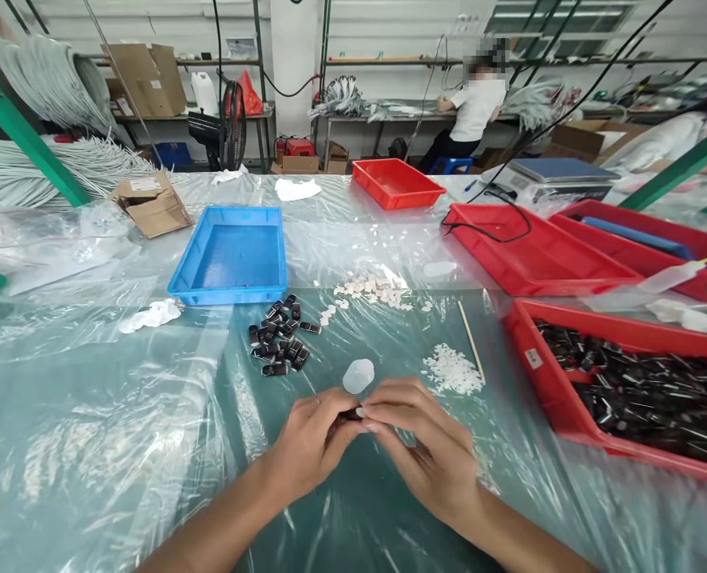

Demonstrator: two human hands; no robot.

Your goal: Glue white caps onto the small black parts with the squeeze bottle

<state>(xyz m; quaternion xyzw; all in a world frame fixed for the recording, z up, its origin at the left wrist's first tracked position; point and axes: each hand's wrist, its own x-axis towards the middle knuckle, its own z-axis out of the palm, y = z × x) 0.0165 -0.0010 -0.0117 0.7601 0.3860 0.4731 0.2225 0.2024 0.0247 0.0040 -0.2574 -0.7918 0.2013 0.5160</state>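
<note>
My left hand (311, 442) is closed on a small dark part (349, 415), mostly hidden by the fingers. A thin metal tip (316, 397) shows just above that hand; I cannot tell what it belongs to. My right hand (428, 438) meets the left at the fingertips, pinching a small whitish piece (361, 412) against the dark part. Just beyond the fingers lies a translucent oval disc (359, 376). A pile of small black parts (278, 338) lies ahead to the left. Small white pieces (452, 370) are heaped ahead to the right, beside a thin stick (471, 342).
Cream-coloured bits (377, 290) are scattered farther back. A blue tray (227, 255) stands at back left. To the right, a red bin (559, 422) holds many black parts, with more red trays (538, 255) behind. Plastic sheeting (120, 422) covers the table. A person (475, 107) sits far off.
</note>
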